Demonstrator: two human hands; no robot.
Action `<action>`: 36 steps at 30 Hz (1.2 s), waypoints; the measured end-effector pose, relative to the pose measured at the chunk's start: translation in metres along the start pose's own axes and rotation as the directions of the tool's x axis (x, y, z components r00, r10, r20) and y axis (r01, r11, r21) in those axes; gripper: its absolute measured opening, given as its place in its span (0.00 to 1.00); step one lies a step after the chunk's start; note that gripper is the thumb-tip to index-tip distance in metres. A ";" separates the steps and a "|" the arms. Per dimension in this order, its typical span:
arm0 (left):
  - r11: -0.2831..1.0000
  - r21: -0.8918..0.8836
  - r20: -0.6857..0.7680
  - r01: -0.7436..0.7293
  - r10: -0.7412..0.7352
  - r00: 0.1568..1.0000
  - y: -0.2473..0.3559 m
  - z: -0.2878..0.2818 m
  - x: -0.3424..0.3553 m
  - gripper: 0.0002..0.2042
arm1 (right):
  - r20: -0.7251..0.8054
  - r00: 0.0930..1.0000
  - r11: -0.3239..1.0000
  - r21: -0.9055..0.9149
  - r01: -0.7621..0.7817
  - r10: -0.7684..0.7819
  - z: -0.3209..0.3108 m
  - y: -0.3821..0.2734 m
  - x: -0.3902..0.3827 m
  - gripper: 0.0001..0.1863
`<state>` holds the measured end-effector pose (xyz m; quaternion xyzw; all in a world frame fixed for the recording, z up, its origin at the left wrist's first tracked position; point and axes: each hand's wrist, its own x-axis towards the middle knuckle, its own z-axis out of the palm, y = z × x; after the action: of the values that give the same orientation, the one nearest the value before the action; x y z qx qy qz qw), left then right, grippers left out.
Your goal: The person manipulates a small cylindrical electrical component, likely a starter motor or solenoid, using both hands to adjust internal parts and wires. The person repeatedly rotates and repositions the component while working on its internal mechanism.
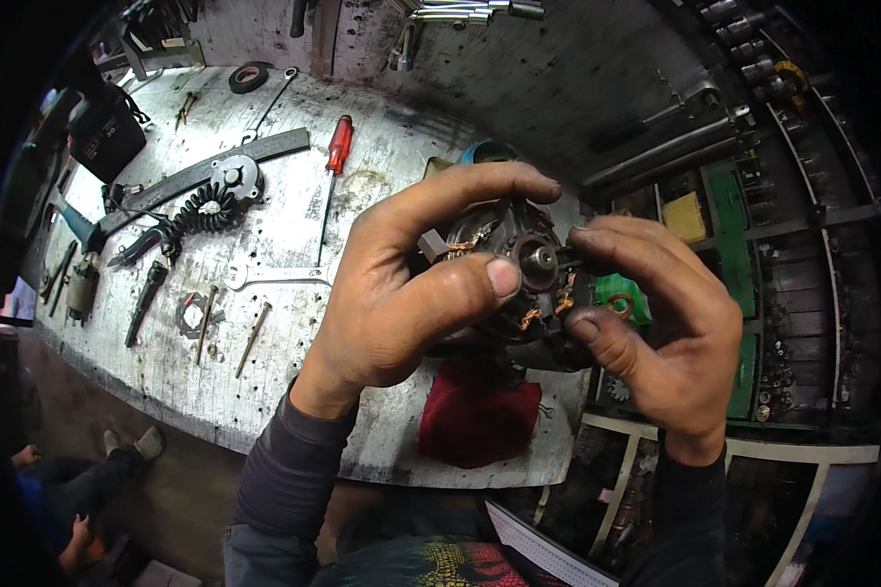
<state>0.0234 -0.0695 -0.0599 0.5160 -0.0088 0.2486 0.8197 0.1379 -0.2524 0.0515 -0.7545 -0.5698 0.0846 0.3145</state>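
A dark, greasy round motor part (519,293) with a steel shaft end, copper braided leads and small block-shaped brushes is between my hands. My left hand (392,293) grips its left side, the thumb pressing near the centre and the index finger over the top. My right hand (671,333) holds the right side with bent fingers and thumb on the rim by a copper lead. Beneath it a red cloth (475,421) lies on the scuffed metal bench (367,445). A red screwdriver (340,147) and a combination wrench (276,275) lie left of my hands.
A coiled cable (210,203), bolts (255,342), a tape roll (249,78), a cast metal part (235,178) and a black tool case (103,137) lie leftward. Green compartments and sockets (729,210) fill the right. Another person's legs (88,470) show at lower left, below the bench.
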 end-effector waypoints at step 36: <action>0.912 0.409 -0.173 0.012 0.064 0.983 0.034 0.032 -0.029 0.39 | -0.089 0.965 0.914 -0.352 0.202 -0.247 0.015 -0.019 -0.015 0.19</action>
<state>-0.0081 -0.0969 -0.0239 0.6508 0.1116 0.3021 0.6875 0.1101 -0.2573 0.0472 -0.7306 -0.6368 -0.1016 0.2243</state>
